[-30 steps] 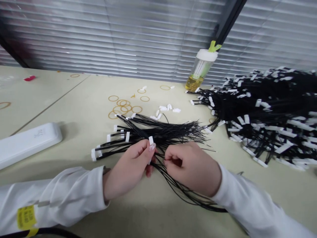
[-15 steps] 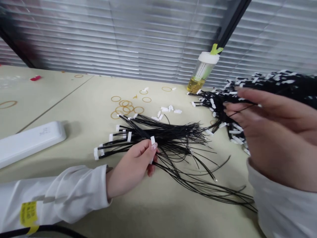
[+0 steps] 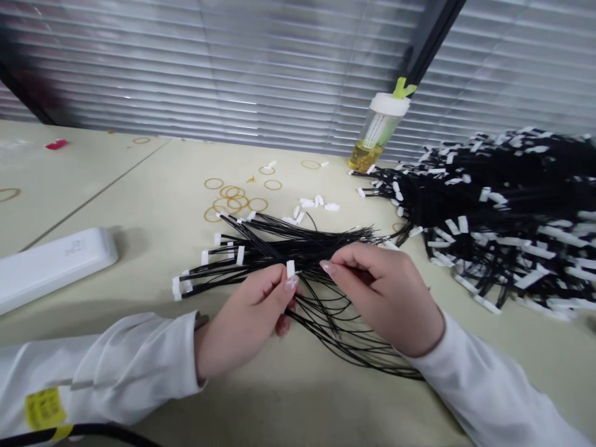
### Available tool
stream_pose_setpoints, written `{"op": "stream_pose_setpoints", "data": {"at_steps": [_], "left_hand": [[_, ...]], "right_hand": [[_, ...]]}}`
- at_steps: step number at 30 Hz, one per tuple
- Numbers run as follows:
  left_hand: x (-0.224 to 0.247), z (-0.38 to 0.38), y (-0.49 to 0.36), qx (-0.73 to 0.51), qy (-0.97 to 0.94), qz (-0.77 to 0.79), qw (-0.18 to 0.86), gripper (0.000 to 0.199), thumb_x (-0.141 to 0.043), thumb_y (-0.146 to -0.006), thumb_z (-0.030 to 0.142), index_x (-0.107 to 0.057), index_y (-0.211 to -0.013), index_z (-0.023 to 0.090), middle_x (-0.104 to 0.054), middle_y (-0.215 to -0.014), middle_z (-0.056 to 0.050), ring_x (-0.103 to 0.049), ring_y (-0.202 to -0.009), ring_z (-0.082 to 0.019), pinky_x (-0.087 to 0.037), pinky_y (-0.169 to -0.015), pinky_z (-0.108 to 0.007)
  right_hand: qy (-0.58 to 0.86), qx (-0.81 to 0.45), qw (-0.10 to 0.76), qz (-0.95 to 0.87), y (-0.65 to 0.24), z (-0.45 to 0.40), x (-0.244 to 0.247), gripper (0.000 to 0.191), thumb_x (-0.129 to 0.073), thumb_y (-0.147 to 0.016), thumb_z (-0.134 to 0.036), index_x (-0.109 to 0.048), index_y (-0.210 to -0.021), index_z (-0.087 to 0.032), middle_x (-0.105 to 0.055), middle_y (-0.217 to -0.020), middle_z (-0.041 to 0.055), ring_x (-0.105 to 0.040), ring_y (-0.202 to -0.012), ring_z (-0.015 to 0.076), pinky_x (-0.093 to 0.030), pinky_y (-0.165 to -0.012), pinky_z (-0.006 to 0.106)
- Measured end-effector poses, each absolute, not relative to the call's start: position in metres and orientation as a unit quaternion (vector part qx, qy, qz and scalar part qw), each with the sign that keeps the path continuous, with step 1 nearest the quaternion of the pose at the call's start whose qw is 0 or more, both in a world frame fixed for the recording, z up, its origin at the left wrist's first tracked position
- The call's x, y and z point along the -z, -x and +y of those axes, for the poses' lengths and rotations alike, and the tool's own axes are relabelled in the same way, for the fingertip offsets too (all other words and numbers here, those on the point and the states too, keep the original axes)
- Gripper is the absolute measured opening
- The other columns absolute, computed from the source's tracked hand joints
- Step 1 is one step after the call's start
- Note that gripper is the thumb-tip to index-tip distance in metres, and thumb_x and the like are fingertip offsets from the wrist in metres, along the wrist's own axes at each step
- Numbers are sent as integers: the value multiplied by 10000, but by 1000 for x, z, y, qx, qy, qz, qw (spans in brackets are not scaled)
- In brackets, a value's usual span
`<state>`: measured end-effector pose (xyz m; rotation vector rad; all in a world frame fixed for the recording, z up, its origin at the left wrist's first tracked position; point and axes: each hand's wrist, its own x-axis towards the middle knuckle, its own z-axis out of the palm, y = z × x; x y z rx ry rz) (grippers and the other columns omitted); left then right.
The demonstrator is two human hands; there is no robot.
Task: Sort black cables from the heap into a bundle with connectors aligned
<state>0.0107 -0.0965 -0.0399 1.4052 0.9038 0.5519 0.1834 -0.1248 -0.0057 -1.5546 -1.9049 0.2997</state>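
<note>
My left hand (image 3: 249, 316) is closed, thumb and fingers pinching a small white connector (image 3: 291, 268) with black wires trailing from it. Facing it from the right, my right hand (image 3: 382, 288) is pinched on a thin black wire, mostly hidden by the fingers, close to the connector. Beneath and behind both hands lies a bundle of black wires (image 3: 321, 242), several with white connectors on their left ends and loose tips towards the right.
A large pile of black wires with white connectors (image 3: 503, 205) covers the right side. Behind stand a clear bottle (image 3: 375, 133) with yellow contents and window blinds. Rubber bands (image 3: 231, 192) and loose white connectors (image 3: 307, 203) lie beyond the bundle. A white case (image 3: 56, 264) is at left.
My right hand has come from the pile at right down and left to my left hand, bringing a thin black wire. My left hand keeps its hold on the connector.
</note>
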Motion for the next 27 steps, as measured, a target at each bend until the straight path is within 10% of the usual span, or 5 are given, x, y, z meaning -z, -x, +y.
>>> {"op": "stream_pose_setpoints", "data": {"at_steps": [27], "left_hand": [[39,-99,-11,-217,-670,408,580,245,-361,-852,350,-405,-673,189,-433,-590,55,-442,-486,-73,-377,-466,-194]], "right_hand": [[598,-89,293,-741,-182,-126,4,254,-501,-769,-214,-450,-529,-146,-397,-429,-61,-297,-418,28,-260,-448,168]]}}
